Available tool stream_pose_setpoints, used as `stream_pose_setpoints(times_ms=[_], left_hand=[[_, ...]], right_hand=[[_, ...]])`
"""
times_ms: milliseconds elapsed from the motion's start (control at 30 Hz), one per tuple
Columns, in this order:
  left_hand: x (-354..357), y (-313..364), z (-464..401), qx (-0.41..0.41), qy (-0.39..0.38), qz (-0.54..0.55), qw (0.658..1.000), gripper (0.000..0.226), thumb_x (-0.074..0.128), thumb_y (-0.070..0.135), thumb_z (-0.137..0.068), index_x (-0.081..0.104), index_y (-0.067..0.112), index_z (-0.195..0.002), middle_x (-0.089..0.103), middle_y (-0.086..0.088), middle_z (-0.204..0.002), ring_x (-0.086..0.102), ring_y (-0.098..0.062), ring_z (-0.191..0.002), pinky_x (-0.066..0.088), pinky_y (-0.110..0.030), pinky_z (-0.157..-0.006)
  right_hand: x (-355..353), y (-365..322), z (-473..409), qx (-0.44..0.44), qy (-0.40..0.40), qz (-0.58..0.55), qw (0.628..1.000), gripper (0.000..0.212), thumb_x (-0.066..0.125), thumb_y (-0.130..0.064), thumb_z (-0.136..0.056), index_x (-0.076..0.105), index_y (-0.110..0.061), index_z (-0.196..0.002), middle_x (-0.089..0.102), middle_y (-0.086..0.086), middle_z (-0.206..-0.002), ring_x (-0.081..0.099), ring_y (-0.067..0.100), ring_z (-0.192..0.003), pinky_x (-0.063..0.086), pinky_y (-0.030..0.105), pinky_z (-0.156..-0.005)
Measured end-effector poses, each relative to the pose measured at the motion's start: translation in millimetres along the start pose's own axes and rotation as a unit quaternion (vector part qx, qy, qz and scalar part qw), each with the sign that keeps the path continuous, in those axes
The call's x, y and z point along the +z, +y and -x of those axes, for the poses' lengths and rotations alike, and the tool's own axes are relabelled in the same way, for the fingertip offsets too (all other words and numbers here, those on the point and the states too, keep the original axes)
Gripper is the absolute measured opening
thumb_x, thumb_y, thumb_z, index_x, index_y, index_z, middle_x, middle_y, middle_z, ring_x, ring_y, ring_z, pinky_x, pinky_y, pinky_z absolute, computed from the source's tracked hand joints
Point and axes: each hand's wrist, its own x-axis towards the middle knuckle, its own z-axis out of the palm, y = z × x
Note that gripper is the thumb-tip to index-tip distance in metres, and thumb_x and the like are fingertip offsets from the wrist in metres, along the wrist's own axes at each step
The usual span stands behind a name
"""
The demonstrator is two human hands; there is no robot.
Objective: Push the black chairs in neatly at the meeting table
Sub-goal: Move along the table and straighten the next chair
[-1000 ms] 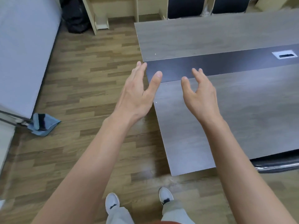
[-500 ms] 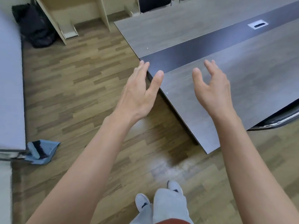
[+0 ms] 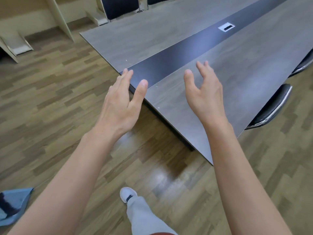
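Both hands are raised in front of the person and hold nothing. The left hand [image 3: 121, 106] has its fingers straight and a little spread, and in the picture it lies over the near short edge of the meeting table [image 3: 245, 53], where the dark centre strip [image 3: 177, 60] ends; I cannot tell if it touches the edge. The right hand [image 3: 205, 97] is over the table top near the same short edge, with its fingers loosely bent and apart from the thumb. The nearest black chair [image 3: 272, 107] stands at the right long edge of the table, close to the near right corner, with its back partly under the top; it is to the right of the right hand and well apart from it. A second black chair [image 3: 304, 62] shows further along the same edge. Two more black chairs [image 3: 121, 7] stand at the far long edge, near the top of the view. A small silver cable outlet [image 3: 226, 27] sits in the dark strip. No writing or label can be read. On the wooden floor [image 3: 50, 85] a blue cloth [image 3: 13, 205] lies at the lower left, and pale wooden furniture [image 3: 55, 16] stands at the upper left. One white shoe [image 3: 127, 194] and a grey trouser leg [image 3: 145, 217] are below, between the arms.
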Motion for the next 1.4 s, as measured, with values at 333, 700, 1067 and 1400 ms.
stream_pose_setpoints(times_ms=[333,700,1067,1400], left_hand=[[1,-9,-98,0.055,-0.071,0.014,0.996,0.065,0.029,0.055,-0.104,0.024,0.019,-0.158,0.015,0.006,-0.166,0.007,-0.006,-0.152,0.002,-0.041,-0.124],[-18,-27,-151,0.093,-0.130,0.020,0.987,0.064,0.027,0.055,-0.104,0.023,0.020,-0.158,0.014,0.008,-0.166,0.005,-0.005,-0.152,-0.003,-0.029,-0.122],[-76,-91,-178,0.162,-0.216,0.042,0.962,0.067,0.029,0.057,-0.103,0.021,0.021,-0.159,0.013,0.008,-0.166,0.004,-0.005,-0.152,0.000,-0.034,-0.124],[-149,-148,-212,0.199,-0.266,0.040,0.942,0.064,0.031,0.057,-0.103,0.016,0.031,-0.159,0.007,0.013,-0.166,0.001,-0.007,-0.153,0.009,-0.041,-0.124]], right_hand=[[22,-15,-48,0.062,0.104,-0.014,0.992,0.052,0.047,-0.041,-0.103,0.047,-0.015,-0.147,0.031,0.002,-0.161,0.024,0.011,-0.149,0.019,0.028,-0.121],[56,-40,-60,0.113,0.139,0.015,0.984,0.051,0.047,-0.043,-0.102,0.047,-0.017,-0.147,0.030,0.001,-0.161,0.024,0.012,-0.149,0.018,0.027,-0.120],[129,-95,-23,0.181,0.202,0.053,0.961,0.054,0.047,-0.043,-0.102,0.044,-0.018,-0.149,0.028,0.001,-0.162,0.020,0.012,-0.150,0.015,0.025,-0.118],[198,-160,4,0.214,0.234,0.037,0.948,0.054,0.047,-0.044,-0.102,0.042,-0.020,-0.151,0.025,-0.001,-0.163,0.020,0.012,-0.150,0.017,0.029,-0.120]])
